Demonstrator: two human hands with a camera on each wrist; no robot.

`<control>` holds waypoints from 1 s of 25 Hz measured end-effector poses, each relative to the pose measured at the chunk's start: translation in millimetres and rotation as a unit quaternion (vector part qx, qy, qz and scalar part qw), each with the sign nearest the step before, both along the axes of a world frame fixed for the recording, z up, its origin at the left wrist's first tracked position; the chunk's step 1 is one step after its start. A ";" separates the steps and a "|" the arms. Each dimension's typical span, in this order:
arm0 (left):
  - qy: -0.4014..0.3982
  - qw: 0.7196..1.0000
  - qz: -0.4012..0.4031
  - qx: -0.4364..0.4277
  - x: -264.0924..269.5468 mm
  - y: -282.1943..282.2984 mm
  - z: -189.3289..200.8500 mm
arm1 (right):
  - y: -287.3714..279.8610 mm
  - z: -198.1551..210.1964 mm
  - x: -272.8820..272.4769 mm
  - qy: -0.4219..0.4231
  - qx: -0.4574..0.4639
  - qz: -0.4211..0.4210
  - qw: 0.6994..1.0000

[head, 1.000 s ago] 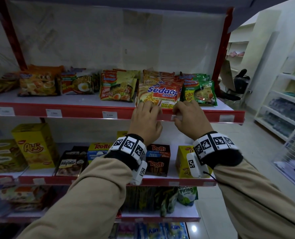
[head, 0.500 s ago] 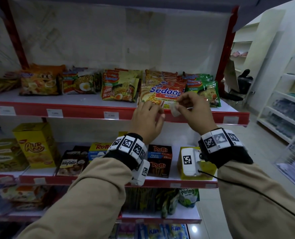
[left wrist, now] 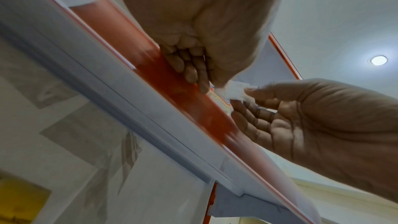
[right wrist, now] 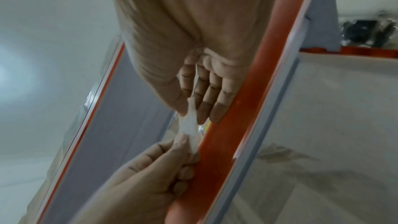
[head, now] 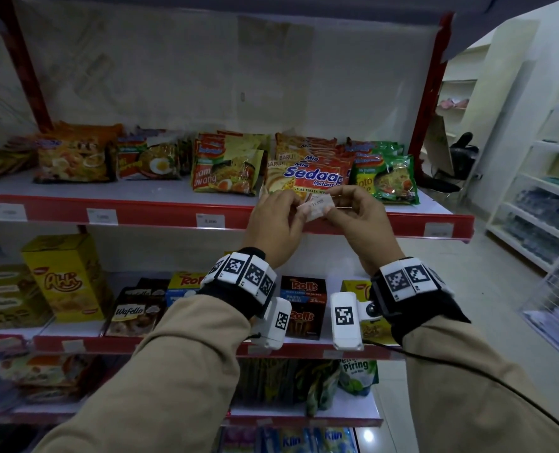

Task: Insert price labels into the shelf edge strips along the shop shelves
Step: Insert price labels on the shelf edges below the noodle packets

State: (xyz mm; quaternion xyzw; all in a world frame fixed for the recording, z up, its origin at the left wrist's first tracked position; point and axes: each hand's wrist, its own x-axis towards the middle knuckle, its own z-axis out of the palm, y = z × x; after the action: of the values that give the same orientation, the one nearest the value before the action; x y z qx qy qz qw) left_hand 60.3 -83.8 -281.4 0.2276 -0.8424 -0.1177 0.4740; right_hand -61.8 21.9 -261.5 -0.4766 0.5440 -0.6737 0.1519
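Note:
A small white price label [head: 317, 207] reading 11.000 is held in front of the red shelf edge strip [head: 173, 212] of the noodle shelf. My left hand [head: 279, 220] pinches its left end and my right hand [head: 353, 210] pinches its right end. In the left wrist view the label [left wrist: 235, 91] sits between thumb and fingertips of both hands, just off the red strip [left wrist: 183, 94]. In the right wrist view the label [right wrist: 189, 123] looks stretched between the two hands beside the strip [right wrist: 243, 108]. It is outside the strip's slot.
Other white labels [head: 210, 220] sit in the strip to the left, and one [head: 438, 229] at its right end. Noodle packs [head: 304, 178] lie on the shelf just behind the hands. Snack boxes [head: 304, 305] fill the shelf below. An aisle opens to the right.
Both hands have lifted off the strip and drawn slightly back. The label, hidden a second ago, is now held out flat between both hands with its print showing.

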 end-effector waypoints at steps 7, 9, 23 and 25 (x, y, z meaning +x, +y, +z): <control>-0.031 0.999 -0.004 -0.008 5.6 -0.8 3.5 | -0.8 10.1 -6.1 0.239 0.112 -0.045 0.964; -0.040 0.999 -0.012 -0.008 7.1 -0.2 5.1 | 0.8 7.9 -7.8 0.253 0.132 -0.058 0.957; -0.138 0.990 0.017 -0.040 30.4 1.1 19.1 | -0.5 20.8 -9.6 0.397 0.050 -0.198 0.895; -0.128 0.991 0.019 -0.021 36.2 -1.3 19.0 | -3.6 19.5 -6.0 0.382 0.045 -0.164 0.908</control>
State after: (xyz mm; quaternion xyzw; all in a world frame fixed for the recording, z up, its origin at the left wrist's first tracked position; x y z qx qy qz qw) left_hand 96.5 -85.2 -262.4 0.2465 -0.8942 -0.0610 0.3687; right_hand -67.7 18.2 -242.0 -0.5946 0.6605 -0.4302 -0.1588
